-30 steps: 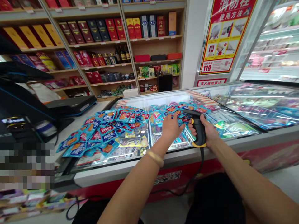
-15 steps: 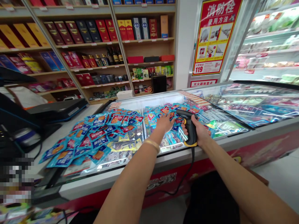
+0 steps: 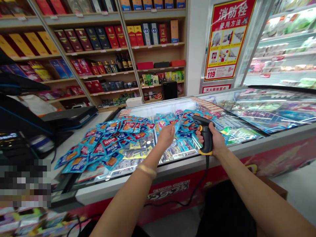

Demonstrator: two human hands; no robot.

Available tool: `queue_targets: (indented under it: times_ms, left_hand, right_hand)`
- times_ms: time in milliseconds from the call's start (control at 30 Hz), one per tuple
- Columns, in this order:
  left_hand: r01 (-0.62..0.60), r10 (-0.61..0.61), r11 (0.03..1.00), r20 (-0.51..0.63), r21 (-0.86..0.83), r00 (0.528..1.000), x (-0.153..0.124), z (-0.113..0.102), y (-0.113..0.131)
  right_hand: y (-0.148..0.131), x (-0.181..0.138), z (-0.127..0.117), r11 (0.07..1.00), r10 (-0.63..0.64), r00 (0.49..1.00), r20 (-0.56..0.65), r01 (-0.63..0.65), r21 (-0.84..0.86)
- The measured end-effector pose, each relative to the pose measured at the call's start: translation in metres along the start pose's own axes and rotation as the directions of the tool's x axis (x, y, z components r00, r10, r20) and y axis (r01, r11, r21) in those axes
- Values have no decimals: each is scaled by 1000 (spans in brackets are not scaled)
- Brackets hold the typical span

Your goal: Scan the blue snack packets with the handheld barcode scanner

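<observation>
My right hand (image 3: 217,140) is wrapped round the grip of a black and yellow barcode scanner (image 3: 206,138), its head pointing left and its cable hanging down. My left hand (image 3: 167,135) is closed on a blue snack packet (image 3: 178,125), mostly hidden behind the fingers. Beyond and to the left, a spread heap of blue and red snack packets (image 3: 108,140) lies on the glass lid of a chest freezer (image 3: 172,164). More such packets (image 3: 189,123) lie beyond the scanner and around the left hand.
Wrapped goods show through the freezer's glass. At the left stand a black counter device (image 3: 69,115) and a dark machine (image 3: 19,98). Shelves of boxed bottles (image 3: 98,38) line the back. A red poster (image 3: 225,42) hangs near a lit cooler (image 3: 283,56). The scanner cable (image 3: 197,187) loops below.
My left hand was stretched flat over the packets; it has closed on one and drawn back to the left. The view has shifted a little, and the scanner stays in my right hand.
</observation>
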State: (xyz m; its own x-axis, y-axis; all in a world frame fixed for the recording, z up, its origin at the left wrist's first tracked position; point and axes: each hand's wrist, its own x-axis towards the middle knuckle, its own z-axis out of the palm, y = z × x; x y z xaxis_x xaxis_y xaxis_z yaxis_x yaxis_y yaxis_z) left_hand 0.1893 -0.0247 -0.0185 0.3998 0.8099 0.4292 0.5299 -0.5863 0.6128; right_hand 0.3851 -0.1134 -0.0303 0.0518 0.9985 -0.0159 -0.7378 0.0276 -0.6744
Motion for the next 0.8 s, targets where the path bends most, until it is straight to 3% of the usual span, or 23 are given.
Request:
queue_targets:
  times_ms: [67, 133, 233, 300, 433, 600, 800]
  left_hand:
    - [175, -193, 947, -40, -267, 980, -12, -3, -3]
    - [317, -389, 751, 0, -580, 921, -23, -5, -4]
    - [330, -528, 418, 70, -847, 846, -37, -9, -2]
    - [291, -574, 314, 63, -904, 817, -42, -11, -1]
    - [267, -641, 275, 31, -924, 767, -46, -10, -2]
    - [253, -628, 354, -28, -900, 778, -45, -2, -6]
    - [266, -624, 371, -27, -890, 781, -43, -1, -8]
  right_hand:
    - [4, 0, 3, 1000, -11, 1000, 18, 11, 25]
    - [11, 0, 10, 999, 13, 999, 33, -15, 42]
    - [25, -1, 25, 993, 95, 994, 52, -98, 62]
    - [34, -2, 35, 986, 142, 987, 71, -147, 76]
    - [46, -4, 47, 973, 205, 974, 96, -213, 93]
    - [47, -6, 49, 966, 243, 963, 114, -251, 59]
    - [46, -7, 51, 968, 249, 964, 98, -251, 16]
